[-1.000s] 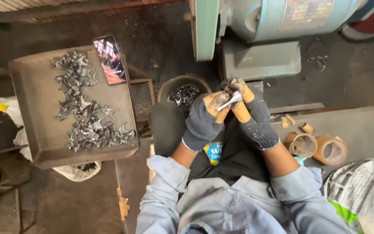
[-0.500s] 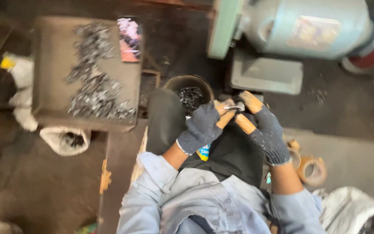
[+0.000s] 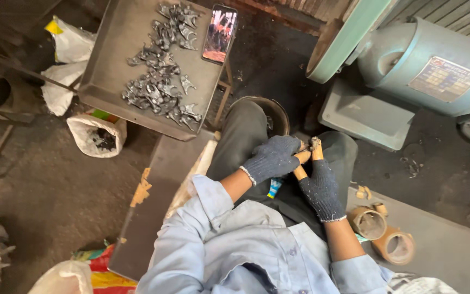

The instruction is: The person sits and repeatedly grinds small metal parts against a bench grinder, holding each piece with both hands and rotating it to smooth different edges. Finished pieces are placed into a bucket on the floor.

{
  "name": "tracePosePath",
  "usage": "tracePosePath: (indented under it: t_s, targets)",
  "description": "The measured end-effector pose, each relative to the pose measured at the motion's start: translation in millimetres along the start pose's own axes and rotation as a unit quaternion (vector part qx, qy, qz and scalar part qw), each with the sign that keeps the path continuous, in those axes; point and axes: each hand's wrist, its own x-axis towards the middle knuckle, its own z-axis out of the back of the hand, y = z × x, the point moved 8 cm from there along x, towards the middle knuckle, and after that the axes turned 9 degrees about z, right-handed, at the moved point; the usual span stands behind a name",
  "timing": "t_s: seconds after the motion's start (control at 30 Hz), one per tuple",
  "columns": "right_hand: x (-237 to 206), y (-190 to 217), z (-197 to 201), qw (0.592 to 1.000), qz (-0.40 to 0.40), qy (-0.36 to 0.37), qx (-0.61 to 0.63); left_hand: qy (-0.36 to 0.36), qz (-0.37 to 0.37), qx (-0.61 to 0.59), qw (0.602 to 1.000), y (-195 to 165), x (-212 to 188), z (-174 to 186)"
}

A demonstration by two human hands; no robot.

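Observation:
Both hands wear dark knit gloves with tan tape wrapped around the fingertips. My left hand (image 3: pixel 272 158) and my right hand (image 3: pixel 320 188) meet over my lap, above dark trousers. Their fingers are closed together on a small metal part, which the gloves hide almost entirely. Just beyond the hands stands a round dark bucket (image 3: pixel 279 111), partly behind my knee. A grey metal tray (image 3: pixel 104 81) to the upper left carries several grey metal parts (image 3: pixel 159 90) and a phone (image 3: pixel 220 34) with a lit screen.
A blue-green motor machine (image 3: pixel 425 65) with a green wheel guard (image 3: pixel 344 38) stands on a base at the upper right. Two brown tape rolls (image 3: pixel 382 234) lie on the grey board at my right. A white bag (image 3: pixel 96 136) sits under the tray.
The view has swung, so the tray and machine sit higher and farther left. My hands stayed together over my lap, and the metal part seen earlier is now covered by the gloves.

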Motion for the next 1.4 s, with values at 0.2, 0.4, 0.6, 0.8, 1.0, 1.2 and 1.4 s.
tracePosePath:
  t_s: [0.2, 0.4, 0.6, 0.8, 1.0, 1.2, 1.4]
  targets:
    - [14, -16, -35, 0.983, -0.161, 0.093, -0.003, 0.019, -0.067, -0.089, 0.994, 12, 3, 31]
    - [26, -52, -56, 0.816, -0.229, 0.029, 0.531, -0.082, -0.142, -0.061, 0.985, 20, 14, 47]
    - [14, -86, -77, 0.641, -0.306, 0.049, 0.702, -0.099, -0.23, -0.087, 0.964, 20, 50, 1]
    - [9, -94, -67, 0.679, -0.329, 0.052, 0.654, -0.187, -0.361, -0.119, 0.906, 8, 44, -1]
    - [80, -95, -26, 0.872, -0.122, 0.09, 0.466, 0.065, -0.215, -0.228, 0.948, -1, 114, 16]
    - [129, -162, -62, 0.89, -0.2, -0.103, 0.398, 0.224, -0.158, -0.545, 0.792, -11, 231, 1]
    - [131, -212, -92, 0.84, -0.296, -0.145, 0.43, 0.183, -0.073, -0.519, 0.832, 39, 281, -33]
